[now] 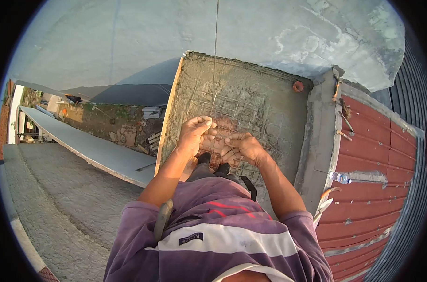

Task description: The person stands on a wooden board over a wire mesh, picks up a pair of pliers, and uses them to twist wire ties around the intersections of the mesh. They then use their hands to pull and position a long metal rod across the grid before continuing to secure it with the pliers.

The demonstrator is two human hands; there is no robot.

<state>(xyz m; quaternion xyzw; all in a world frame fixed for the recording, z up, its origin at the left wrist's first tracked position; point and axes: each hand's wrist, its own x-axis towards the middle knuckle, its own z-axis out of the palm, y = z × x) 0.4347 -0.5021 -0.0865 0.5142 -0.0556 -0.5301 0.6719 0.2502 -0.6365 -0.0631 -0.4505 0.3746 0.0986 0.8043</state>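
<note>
My left hand (196, 135) is raised in front of my body, thumb and fingertips pinched together. Facing it, my right hand (246, 148) is also closed in a pinch, a short gap away. Something very thin may run between the fingertips, too fine to make out. Below both hands lies a steel reinforcing mesh (230, 105), partly sunk in wet grey concrete (279, 113). A thin line (215, 51) comes down from the top of the view and ends near the mesh, beyond my hands.
My dark shoes (221, 168) stand on the mesh. An orange pipe end (298, 86) sticks up at the far right corner. Right of the concrete edge (319, 127) are a red metal roof (373, 150), a plastic bottle (340, 178) and tools. A drop with debris lies left.
</note>
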